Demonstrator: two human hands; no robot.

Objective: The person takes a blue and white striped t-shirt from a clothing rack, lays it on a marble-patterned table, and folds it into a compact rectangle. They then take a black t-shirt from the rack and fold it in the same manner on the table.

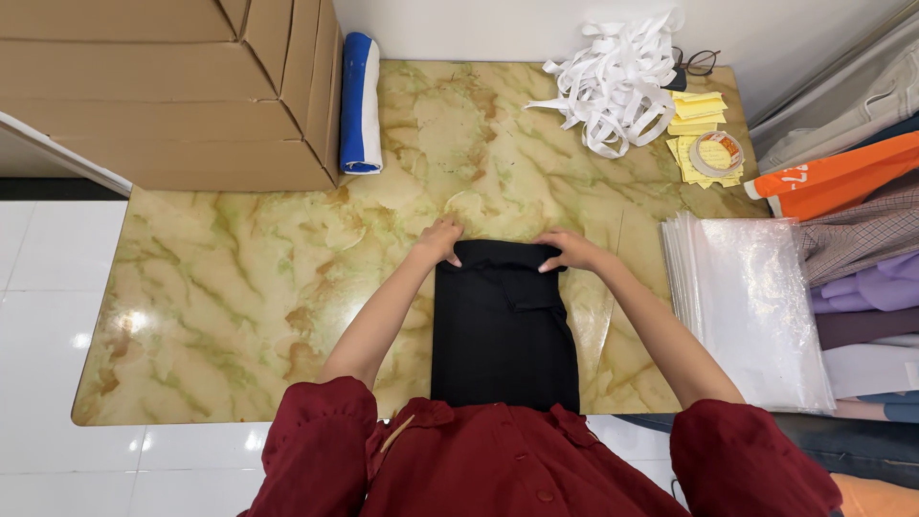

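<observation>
Hands meet at the far edge of a folded black fabric garment [504, 325], which lies as a long upright rectangle in the near middle of the glossy marbled yellow-green tabletop [239, 287], its near end running off the table edge toward the person's dark red buttoned shirt [498, 469]. In the head view, the only one, the left hand [440, 239] sits on the garment's far left corner with fingers curled down over the fold, and the right hand [572, 251] sits on the far right corner with fingers bent and pinching the top layer; both seem to grip cloth, though how many layers each takes cannot be told. To make this fold well, I judge that both corners should be held level so the far edge stays straight and square to the long sides, with the loose flap showing near the right hand tucked flat before any pressing. Well apart on the right lies a stack of clear plastic bags [756, 306], with folded coloured clothes [862, 287] beyond it. At the far right sit a tangle of white paper strips [613, 86], yellow paper slips [697, 110] and a roll of tape [716, 151]. At the far left stand brown cardboard boxes [163, 86], touching a blue and white rolled cloth [361, 101].
</observation>
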